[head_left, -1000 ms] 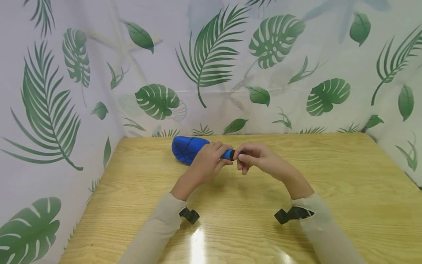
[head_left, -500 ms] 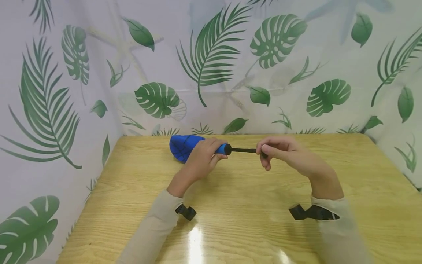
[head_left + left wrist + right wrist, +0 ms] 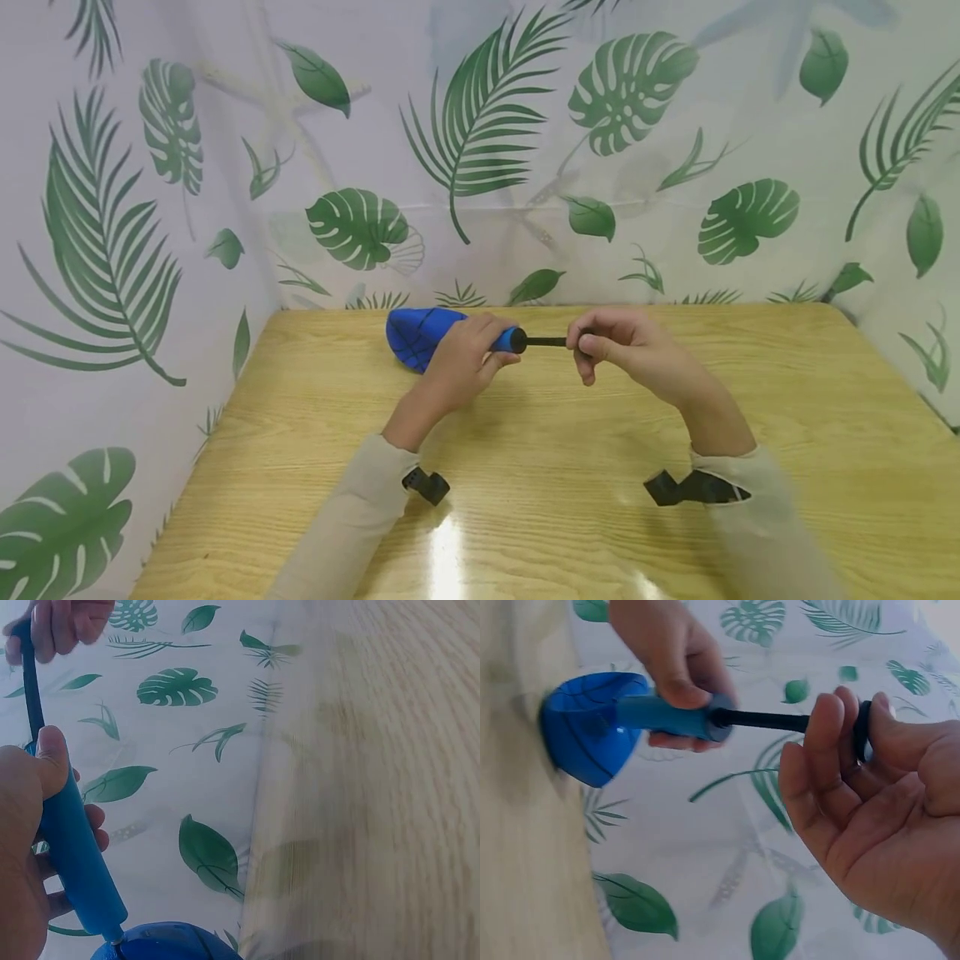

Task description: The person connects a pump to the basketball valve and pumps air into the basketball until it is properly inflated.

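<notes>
My left hand [image 3: 461,360] grips the blue barrel of a hand pump [image 3: 506,339], fingers wrapped round it. A black plunger rod [image 3: 547,342] sticks out of the barrel's right end. Its black end knob [image 3: 863,733] is pinched between thumb and fingers of my right hand [image 3: 630,346]. A soft, caved-in blue ball [image 3: 412,335] with black lines lies left of my left hand. In the left wrist view, the pump's narrow tip meets the ball's surface.
Everything is on a light wood-grain table [image 3: 555,500]. A white cloth backdrop [image 3: 510,217] with green leaves rises close behind the ball and along both sides. A black wrist camera [image 3: 426,485] sits below each hand.
My right hand first drew the plunger rod out to the right from nearly fully in. Since then it has come slightly back left, so less rod shows. My left hand shifted slightly left.
</notes>
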A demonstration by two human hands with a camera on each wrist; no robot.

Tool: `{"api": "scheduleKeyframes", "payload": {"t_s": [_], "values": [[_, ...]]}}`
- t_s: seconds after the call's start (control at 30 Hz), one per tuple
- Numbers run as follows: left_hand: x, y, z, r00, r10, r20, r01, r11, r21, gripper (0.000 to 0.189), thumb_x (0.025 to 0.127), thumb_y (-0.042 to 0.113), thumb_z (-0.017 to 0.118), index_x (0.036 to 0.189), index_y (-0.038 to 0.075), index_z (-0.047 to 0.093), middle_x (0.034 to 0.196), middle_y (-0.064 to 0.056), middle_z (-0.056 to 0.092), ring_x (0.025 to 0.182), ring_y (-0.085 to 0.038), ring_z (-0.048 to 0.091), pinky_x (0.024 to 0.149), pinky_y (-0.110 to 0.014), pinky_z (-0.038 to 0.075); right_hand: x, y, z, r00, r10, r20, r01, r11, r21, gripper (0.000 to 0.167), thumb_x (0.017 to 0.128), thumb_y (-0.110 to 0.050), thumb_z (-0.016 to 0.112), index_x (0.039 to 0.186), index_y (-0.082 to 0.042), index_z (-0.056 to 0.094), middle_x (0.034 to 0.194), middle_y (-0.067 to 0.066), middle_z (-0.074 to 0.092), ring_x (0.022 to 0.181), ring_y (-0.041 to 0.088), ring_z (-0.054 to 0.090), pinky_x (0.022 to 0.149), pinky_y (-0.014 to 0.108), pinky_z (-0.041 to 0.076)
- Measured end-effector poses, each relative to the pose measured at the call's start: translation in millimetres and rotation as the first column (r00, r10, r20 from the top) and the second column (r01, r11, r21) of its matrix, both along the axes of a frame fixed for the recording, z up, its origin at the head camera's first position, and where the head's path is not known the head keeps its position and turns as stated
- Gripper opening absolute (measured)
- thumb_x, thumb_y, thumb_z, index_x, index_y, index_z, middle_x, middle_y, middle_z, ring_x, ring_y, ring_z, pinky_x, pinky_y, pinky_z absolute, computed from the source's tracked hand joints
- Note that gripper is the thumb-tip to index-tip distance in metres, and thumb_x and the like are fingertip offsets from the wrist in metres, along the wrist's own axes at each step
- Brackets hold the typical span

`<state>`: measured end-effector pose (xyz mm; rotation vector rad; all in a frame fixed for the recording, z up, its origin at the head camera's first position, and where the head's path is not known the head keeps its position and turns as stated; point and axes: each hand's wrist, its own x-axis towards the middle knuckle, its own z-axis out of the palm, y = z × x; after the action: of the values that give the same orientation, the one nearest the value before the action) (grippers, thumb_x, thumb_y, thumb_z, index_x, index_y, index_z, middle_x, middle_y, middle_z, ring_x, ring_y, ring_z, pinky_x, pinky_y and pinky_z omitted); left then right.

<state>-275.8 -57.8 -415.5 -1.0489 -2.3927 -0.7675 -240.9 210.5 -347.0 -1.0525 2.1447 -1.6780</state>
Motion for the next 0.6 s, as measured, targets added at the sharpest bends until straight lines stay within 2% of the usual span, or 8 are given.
{"api": "scheduleKeyframes", "payload": {"t_s": [0.17, 0.3, 0.6], "values": [[1.1, 2.7, -1.1, 1.000, -0.003, -0.026, 0.002, 1.000, -0.026, 0.039, 0.095, 0.027, 0.072, 0.125, 0.003, 0.065, 0.110, -0.009, 0.071, 0.098, -0.025, 0.067, 0.087, -0.040, 0.054, -6.9, -17.0, -16.9, 0.997, -0.052, 0.064, 0.050, 0.998, 0.034, 0.015, 0.108, -0.010, 0.051, 0.106, -0.001, 0.062, 0.079, 0.005, 0.062, 0.068, 0.021, 0.064, 0.070, 0.033, 0.059], [2.8, 6.1, -2.3, 0.999, -0.015, -0.032, 0.014, 0.999, -0.037, 0.037, 0.094, 0.027, 0.074, 0.123, 0.004, 0.067, 0.108, -0.008, 0.071, 0.097, -0.025, 0.067, 0.088, -0.039, 0.054, -7.6, -27.3, -25.2, 0.991, -0.102, 0.087, 0.095, 0.992, 0.081, 0.017, 0.108, -0.011, 0.051, 0.109, 0.002, 0.062, 0.080, 0.008, 0.063, 0.068, 0.019, 0.065, 0.069, 0.034, 0.060], [4.4, 8.6, -4.2, 0.999, -0.032, -0.022, 0.031, 0.998, -0.049, 0.035, 0.095, 0.028, 0.072, 0.122, 0.006, 0.067, 0.109, -0.007, 0.069, 0.099, -0.024, 0.066, 0.092, -0.039, 0.054, -5.5, -38.0, -25.1, 0.989, -0.118, 0.092, 0.110, 0.990, 0.090, 0.019, 0.107, -0.008, 0.050, 0.110, 0.007, 0.062, 0.083, 0.013, 0.064, 0.067, 0.019, 0.066, 0.067, 0.035, 0.061]]}}
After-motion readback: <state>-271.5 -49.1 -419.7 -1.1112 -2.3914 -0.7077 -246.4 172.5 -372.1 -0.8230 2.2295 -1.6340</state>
